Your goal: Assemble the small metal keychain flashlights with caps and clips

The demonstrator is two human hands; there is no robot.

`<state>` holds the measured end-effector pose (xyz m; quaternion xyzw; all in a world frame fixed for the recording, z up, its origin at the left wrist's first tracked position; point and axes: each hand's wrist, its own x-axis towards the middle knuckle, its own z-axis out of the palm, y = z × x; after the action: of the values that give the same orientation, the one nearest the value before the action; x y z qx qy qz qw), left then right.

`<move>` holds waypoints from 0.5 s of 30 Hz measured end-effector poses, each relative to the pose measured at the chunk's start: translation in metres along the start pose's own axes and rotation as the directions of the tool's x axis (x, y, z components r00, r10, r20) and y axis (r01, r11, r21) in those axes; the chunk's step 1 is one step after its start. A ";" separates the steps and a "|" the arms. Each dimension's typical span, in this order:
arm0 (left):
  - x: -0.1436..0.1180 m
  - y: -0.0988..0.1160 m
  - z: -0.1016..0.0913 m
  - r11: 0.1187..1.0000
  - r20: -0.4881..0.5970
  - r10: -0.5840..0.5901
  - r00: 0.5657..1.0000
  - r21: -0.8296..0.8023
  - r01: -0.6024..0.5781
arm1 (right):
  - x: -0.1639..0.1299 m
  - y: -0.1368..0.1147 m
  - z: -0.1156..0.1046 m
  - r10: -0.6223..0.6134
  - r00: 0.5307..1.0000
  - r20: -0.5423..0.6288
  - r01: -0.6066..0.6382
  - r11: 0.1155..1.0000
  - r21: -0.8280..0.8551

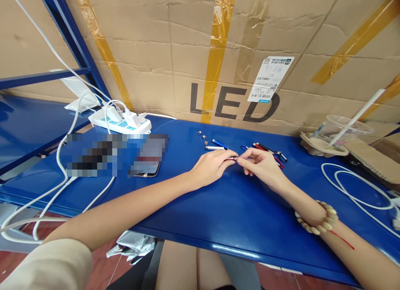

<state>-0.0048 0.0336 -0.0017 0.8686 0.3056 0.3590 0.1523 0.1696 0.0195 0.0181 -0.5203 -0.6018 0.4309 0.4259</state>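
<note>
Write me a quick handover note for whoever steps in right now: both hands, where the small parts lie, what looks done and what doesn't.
Left hand: fingertips pinch a small red and silver piece just above the blue table.
Right hand: fingertips meet the same piece at its right end; beaded bracelet on that wrist.
Parts: loose silver bits, a silver tube and a blue tube lie just beyond the hands; a red and black bundle with a clip lies beyond the right hand.
Done: cannot tell; too small to see.
Left: the loose parts lie untouched.
Nearby: power strip, plastic cup.
</note>
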 end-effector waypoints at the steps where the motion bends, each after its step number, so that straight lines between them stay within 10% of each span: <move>1: 0.000 0.000 0.000 1.000 0.001 -0.001 1.000 0.002 0.001 | 0.000 0.000 0.000 0.001 1.000 0.002 -0.001 1.000 0.001; 15: 0.000 -0.004 0.004 0.999 -0.042 -0.026 0.999 0.023 0.027 | 0.001 0.007 -0.010 -0.188 0.981 0.039 0.192 0.972 -0.135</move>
<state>-0.0033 0.0367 -0.0065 0.8587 0.3243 0.3713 0.1403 0.1808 0.0219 0.0137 -0.4831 -0.6826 0.3521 0.4203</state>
